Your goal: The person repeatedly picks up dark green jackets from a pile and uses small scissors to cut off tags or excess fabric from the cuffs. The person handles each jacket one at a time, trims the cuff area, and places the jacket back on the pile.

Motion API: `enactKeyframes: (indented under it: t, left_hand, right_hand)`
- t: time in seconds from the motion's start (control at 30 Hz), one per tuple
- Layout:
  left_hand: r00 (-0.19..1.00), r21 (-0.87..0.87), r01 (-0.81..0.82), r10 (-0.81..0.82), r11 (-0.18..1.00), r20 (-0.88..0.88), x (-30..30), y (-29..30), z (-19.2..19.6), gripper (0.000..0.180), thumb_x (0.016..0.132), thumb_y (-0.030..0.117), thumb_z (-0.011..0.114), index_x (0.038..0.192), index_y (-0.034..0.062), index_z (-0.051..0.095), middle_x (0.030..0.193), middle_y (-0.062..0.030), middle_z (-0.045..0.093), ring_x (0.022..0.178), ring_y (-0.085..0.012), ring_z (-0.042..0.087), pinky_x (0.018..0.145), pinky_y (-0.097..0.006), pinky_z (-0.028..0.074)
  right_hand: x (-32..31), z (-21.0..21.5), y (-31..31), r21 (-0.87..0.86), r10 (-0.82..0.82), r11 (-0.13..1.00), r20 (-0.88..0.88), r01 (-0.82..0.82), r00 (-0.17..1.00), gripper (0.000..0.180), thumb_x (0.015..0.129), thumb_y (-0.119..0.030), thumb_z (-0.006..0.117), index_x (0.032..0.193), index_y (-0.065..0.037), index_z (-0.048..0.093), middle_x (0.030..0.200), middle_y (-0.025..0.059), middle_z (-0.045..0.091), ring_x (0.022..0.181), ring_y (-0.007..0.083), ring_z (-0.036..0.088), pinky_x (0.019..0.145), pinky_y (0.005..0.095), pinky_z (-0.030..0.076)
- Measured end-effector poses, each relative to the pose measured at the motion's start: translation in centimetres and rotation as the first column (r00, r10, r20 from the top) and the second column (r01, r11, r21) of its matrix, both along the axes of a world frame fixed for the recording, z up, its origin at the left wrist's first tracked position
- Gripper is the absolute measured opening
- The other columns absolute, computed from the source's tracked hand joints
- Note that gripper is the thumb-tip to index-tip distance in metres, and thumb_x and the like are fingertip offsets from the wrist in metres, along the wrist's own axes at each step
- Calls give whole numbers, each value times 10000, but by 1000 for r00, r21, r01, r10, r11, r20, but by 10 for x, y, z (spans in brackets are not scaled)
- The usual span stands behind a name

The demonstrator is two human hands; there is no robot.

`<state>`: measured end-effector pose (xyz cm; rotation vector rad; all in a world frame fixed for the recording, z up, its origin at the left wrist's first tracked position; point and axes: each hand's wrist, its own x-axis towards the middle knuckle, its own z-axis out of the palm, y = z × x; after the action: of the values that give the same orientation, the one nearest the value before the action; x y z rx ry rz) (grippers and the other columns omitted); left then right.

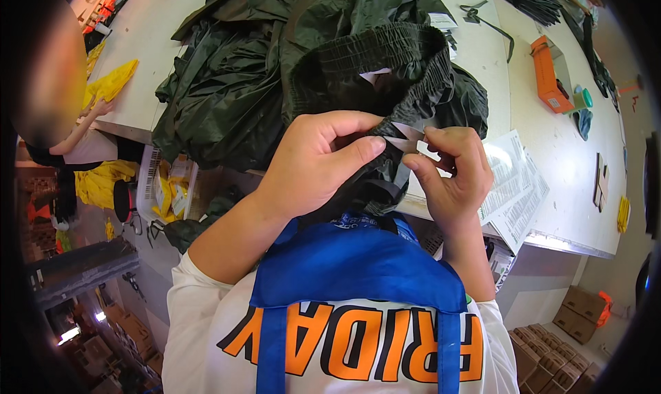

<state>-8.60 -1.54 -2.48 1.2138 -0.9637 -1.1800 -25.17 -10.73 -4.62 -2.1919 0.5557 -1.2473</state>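
The garment (385,70) is dark green with a gathered elastic waistband. It lies at picture centre, half on the white table (551,153) and half lifted toward the person. The waistband's long axis runs roughly from 9 to 3 o'clock, bowed upward; the opening faces the person.

Left hand (313,163): fingers curled narrow, thumb pressed flat over bunched fabric at the garment's lower edge. It holds the fabric.

Right hand (454,174): thumb and forefinger closed to a pinch on a small white tag (413,145) that projects from the fabric. The tag's long axis points toward 3 o'clock. The remaining fingers are curled. The two hands are just beside each other, thumb tips near.

At 12 o'clock of the garment, a heap (227,84) of similar dark green cloth covers the table. At 3 o'clock of the right hand lies a stack of white printed sheets (513,180), overhanging the table edge. At 2 o'clock stands an orange box (549,77), oblong, upright on its side. At 5 o'clock, on the floor, are brown cartons (551,359). At 9 o'clock, yellow cloth (110,84) lies at the table edge, beside another person's arm (79,136).
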Motion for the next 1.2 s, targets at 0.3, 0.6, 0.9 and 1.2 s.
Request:
enactKeyframes:
  t: [0.3,0.6,0.9,1.2]
  left_hand:
    - [1000,6,14,-14,1000,20,-1,3,-1,242,870,54,571,1077,-71,587,964,-67,643,861,-79,572,774,-218,459]
    - [999,17,-8,8,1000,34,1,6,1,234,858,54,587,1059,-64,595,936,-49,638,842,-71,562,768,-209,452]
    - [609,-572,-659,792,488,-27,178,68,53,361,827,76,637,1148,-44,524,1085,-108,593,1006,-167,563,895,-259,453]
    - [43,-269,-948,907,170,419,434,210,-18,271,840,131,612,1062,-18,574,965,-84,606,859,-180,552,790,-324,437]
  right_hand:
    - [7,-4,0,-18,49,999,71,-48,996,357,602,-105,814,863,7,597,760,94,581,626,160,577,485,244,476]
    - [11,-11,1,71,38,996,177,-51,983,293,656,-114,799,836,-5,594,723,60,560,579,105,511,495,202,407]
    - [-32,-68,-29,646,-45,760,165,-74,985,339,841,-223,630,1087,-6,543,711,-72,390,617,24,320,551,164,243]
    - [-16,-128,-8,874,275,485,-195,40,941,246,948,-209,455,1072,-69,614,798,18,567,737,88,543,629,216,424]
